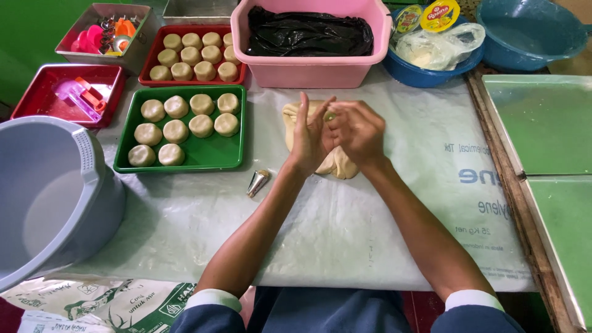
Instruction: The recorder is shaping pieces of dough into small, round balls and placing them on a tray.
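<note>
Both forearms stretch forward and angle inward, bare below rolled dark sleeves with white cuffs. The left hand [308, 137] stands upright, fingers straight and pointing away. The right hand [356, 131] curls against it, palms pressed close together.

A small pale dough piece [330, 116] sits pinched between both hands' fingertips, while the big, soft beige dough lump [338, 163] lies flat just beneath them.

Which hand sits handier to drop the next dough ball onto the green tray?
Probably the left hand: the green tray lies on its side, while the right hand would have to cross over the dough lump.
</note>
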